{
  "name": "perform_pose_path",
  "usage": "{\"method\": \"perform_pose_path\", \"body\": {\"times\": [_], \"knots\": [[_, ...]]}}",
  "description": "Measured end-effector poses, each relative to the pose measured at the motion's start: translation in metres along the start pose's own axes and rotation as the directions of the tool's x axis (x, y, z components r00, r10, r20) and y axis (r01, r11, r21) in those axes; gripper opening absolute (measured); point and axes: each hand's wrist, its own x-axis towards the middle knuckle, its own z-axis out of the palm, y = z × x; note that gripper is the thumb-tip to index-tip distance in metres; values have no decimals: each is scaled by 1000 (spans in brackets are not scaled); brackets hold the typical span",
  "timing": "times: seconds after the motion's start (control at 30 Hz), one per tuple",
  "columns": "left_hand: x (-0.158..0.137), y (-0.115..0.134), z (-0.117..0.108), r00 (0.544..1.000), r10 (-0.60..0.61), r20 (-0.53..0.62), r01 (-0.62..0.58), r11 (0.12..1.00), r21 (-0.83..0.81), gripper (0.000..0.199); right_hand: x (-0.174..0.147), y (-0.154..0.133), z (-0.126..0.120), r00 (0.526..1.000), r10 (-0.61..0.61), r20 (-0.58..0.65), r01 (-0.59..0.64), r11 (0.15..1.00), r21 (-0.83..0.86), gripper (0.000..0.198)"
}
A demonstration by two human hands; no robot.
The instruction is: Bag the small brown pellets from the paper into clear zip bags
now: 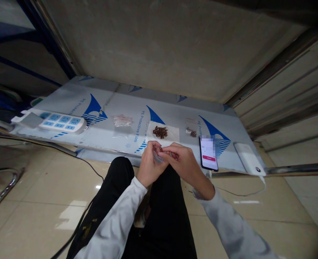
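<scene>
Close together at the table's front edge, my two hands meet over my lap. My left hand [150,163] is closed around a small clear plastic bag [157,157]. At the mouth of that bag, my right hand [182,159] has its fingertips pinched on a small brown piece [160,149]. Just beyond the hands, a pile of small brown pieces [160,132] lies on a white sheet of paper [173,133]. Right of the paper rests a clear bag with a few brown pieces [191,133]. To the left lies a stack of flat clear bags [122,121].
The low table [110,104] is covered in printed protective film. A lit phone [209,153] lies right of my hands, with a cable running toward a white power bank [249,158]. A white power strip [63,121] sits at the left. A metal chair leg [6,192] stands at the lower left.
</scene>
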Motion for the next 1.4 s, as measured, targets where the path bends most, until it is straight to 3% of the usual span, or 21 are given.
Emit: {"method": "perform_pose_path", "body": {"times": [0.07,0.2,0.3,0.4,0.5,0.67,0.87,1.4], "knots": [[-4,0,0,1000,-1,-14,0,1000,-14,34,0,-4,-3,1000,-9,20,9,999,-48,13],[-9,-2,-3,1000,13,-6,-13,1000,-14,37,-2,-14,-6,983,-31,178,59,986,-155,18],[-9,-4,-6,1000,17,-23,-17,1000,-4,36,4,-10,-7,972,-58,227,84,991,-107,18],[-9,-6,-10,999,4,-52,-2,999,39,34,26,21,-3,994,26,110,-19,998,-56,18],[-10,-9,-13,997,-2,-73,6,998,66,32,56,70,8,975,203,-85,-219,937,-271,18],[-13,-13,-14,998,-4,-55,8,998,69,31,81,121,38,971,229,-67,-238,900,-365,20],[-14,-18,-13,999,-34,-40,37,996,84,32,75,117,49,972,223,-78,-233,853,-466,19],[-16,-23,-6,998,-54,17,52,995,88,30,81,101,56,927,350,-134,-344,653,-675,27]]}}
